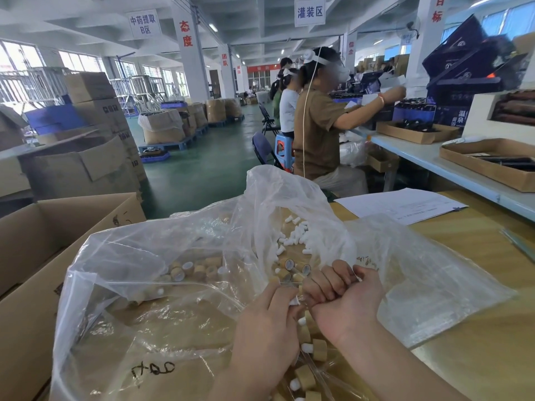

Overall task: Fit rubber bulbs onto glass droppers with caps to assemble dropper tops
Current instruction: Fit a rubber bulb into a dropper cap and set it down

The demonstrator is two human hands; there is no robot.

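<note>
Your left hand (269, 322) pinches a rubber bulb (293, 301) against the glass dropper your right hand's (350, 306) curled fingers (327, 280) seem to hide, with finished tops (314, 349) piled at six o'clock, but loose bulbs (295, 235) at twelve and bare caps (188, 269) at ten await fitting.

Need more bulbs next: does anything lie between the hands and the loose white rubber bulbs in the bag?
Yes: tan caps with glass droppers lie between the left hand, the right hand and the loose white rubber bulbs beyond. Folds of the clear plastic bag also rise around that pile and veil part of it.
</note>
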